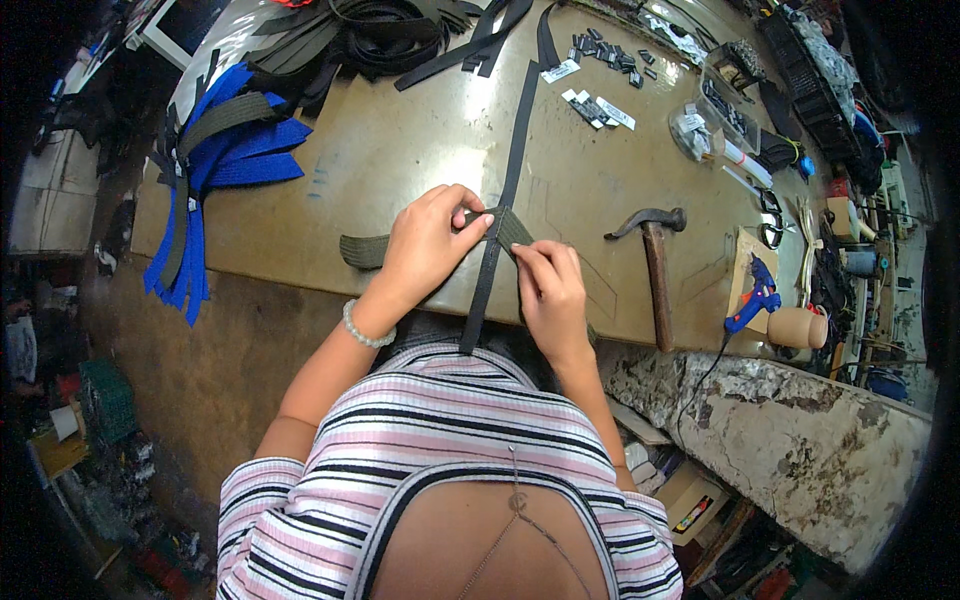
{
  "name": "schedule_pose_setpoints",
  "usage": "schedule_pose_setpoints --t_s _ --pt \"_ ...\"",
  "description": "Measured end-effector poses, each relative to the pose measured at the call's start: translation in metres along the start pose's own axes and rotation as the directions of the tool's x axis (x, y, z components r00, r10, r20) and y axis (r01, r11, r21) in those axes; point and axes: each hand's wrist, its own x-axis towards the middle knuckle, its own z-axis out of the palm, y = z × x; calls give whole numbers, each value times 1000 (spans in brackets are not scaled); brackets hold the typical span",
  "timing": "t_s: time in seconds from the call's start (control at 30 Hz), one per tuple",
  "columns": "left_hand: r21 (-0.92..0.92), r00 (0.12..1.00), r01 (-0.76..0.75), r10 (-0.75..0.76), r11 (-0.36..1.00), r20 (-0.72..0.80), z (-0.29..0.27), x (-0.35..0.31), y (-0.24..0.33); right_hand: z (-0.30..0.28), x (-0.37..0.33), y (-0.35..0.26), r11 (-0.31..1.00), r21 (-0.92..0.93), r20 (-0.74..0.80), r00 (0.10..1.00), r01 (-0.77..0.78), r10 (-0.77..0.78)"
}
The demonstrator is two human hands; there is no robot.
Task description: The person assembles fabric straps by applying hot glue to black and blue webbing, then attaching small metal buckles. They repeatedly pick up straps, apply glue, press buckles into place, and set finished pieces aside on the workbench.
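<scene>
A long narrow black webbing strap [517, 145] runs from the far side of the table to my waist. Across it lies a wider olive-green webbing strap [516, 231], bent at an angle where the two meet. My left hand [432, 238] is closed, thumb and fingers pinching the olive strap just left of the crossing. On the other side, my right hand [553, 292] pinches the same strap's slanting part between thumb and fingertips. One olive end sticks out left of my left wrist; part of the strap is hidden beneath my hands.
A hammer [656, 270] lies to the right, beyond it a blue glue gun [757, 295] and a tape roll [797, 326]. Small black buckles [612, 53] and white labels [598, 110] are at the back. Blue straps [225, 140] hang off the left edge; dark webbing coils [385, 35] lie behind.
</scene>
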Motion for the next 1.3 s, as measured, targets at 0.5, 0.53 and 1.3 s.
schedule_pose_setpoints --t_s 0.5,0.53,1.3 --pt "18 995 -83 84 996 -54 6 -3 0 -20 -18 -28 960 12 414 873 278 -258" --pt "-15 993 -106 105 994 -62 6 -4 -2 -16 -17 -28 972 49 394 889 231 -232" --pt "-53 982 -184 181 982 -48 4 -8 -14 3 72 22 752 311 395 798 -582 454"
